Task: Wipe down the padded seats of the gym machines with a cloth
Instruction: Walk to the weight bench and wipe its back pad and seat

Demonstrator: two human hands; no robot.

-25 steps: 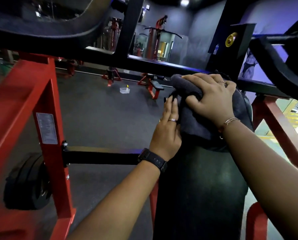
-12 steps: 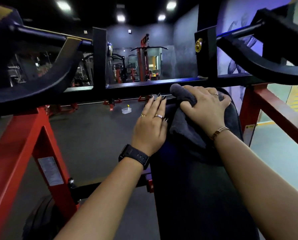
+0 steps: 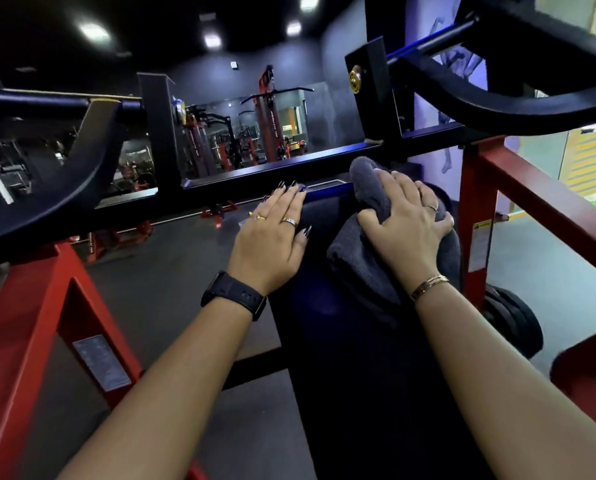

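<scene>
Nearest the camera, two bare forearms reach forward over a long black padded seat (image 3: 376,375) that runs away from the viewer, with red frame bars on the near left and right.

The left hand (image 3: 272,244) lies flat and open on the left edge of the seat, fingers spread and holding nothing; it looks to be steadying the pad. It wears a black watch (image 3: 234,294) and two rings.

The right hand (image 3: 407,223) has its grip closed over a bunched grey cloth (image 3: 362,261), pressing it onto the far right part of the seat. A gold bracelet (image 3: 428,285) sits on that wrist and one ring shows on a finger.

The step in hand appears to be the wiping of this seat's far end. The near stretch of the pad looks untouched by the cloth at this moment, so the next move probably calls for drawing the cloth back toward the viewer in firm strokes, keeping it flat enough to cover the pad's width.

Beyond the hands a black crossbar (image 3: 289,168) spans the machine just past the seat's far end. Farther off, across the dark floor, stand other red and black machines; their number cannot be told.

Count: one cloth, one seat in reach, two hands.
</scene>
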